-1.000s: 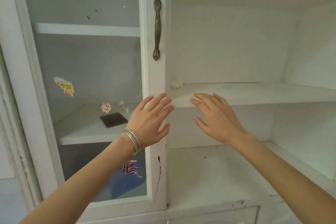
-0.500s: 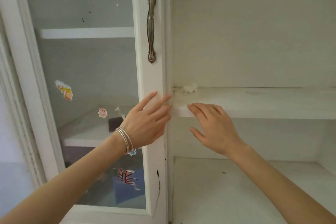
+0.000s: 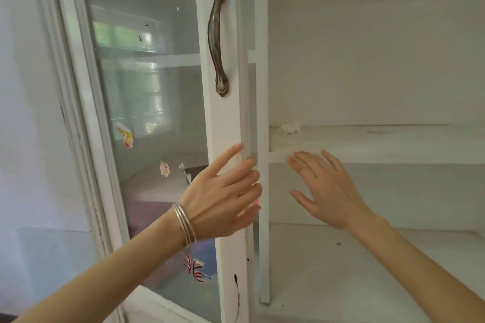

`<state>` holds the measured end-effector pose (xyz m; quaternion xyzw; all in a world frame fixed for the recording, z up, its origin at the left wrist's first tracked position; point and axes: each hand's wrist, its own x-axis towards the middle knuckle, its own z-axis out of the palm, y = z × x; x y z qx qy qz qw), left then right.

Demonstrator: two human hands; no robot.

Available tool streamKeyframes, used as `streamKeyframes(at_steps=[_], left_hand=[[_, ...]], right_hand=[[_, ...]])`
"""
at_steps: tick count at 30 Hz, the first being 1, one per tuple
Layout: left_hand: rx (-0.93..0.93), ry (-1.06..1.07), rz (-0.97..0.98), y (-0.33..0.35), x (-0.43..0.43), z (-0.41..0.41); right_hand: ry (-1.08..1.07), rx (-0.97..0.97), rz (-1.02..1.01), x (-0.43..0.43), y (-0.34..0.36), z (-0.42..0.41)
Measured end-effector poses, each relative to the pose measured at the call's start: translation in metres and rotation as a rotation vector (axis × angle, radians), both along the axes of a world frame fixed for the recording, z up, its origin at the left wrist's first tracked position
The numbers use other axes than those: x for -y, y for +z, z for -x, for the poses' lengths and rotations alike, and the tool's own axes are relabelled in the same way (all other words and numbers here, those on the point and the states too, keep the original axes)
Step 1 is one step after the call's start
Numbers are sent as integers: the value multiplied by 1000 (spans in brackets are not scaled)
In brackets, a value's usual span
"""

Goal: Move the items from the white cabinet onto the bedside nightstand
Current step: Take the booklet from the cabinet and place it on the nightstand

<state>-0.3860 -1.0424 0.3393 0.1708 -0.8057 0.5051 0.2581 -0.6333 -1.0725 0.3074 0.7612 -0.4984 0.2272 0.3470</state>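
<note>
- My left hand (image 3: 223, 199), grip released and fingers spread, had curled round the edge of the glass door (image 3: 225, 118), which had swung out from its frame since a second before.
- My right hand (image 3: 325, 191), also empty, hovered below the shelf (image 3: 380, 143).
- Farther in, one small white item (image 3: 290, 128) lay on that shelf; reaching it seemed next.

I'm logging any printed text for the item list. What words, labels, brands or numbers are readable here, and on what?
None: no legible word, number or brand shows anywhere.
Stickers on the glass door: an orange-yellow sticker, a small pink sticker and a red-striped sticker are pictures only, with no readable lettering.
Metal handle: no marking visible.
Small white object on the shelf: too small to tell.
</note>
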Motion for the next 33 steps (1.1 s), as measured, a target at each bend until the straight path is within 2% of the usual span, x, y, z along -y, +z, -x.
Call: streamKeyframes(at_steps=[11,18,26,33], left_hand=[[3,59,4,-8,-115,-96],[-64,79,-16,-13,-175,-183],[-250,234,-118,-24,-215,-273],[-291,494,-178,-37,-219,-340]], right_hand=[[85,16,33,-110,-6,-92],[132,57,23,-184,-11,-161],[164,14,24,-222,-2,-224],[234,-19,52,-228,8,-266]])
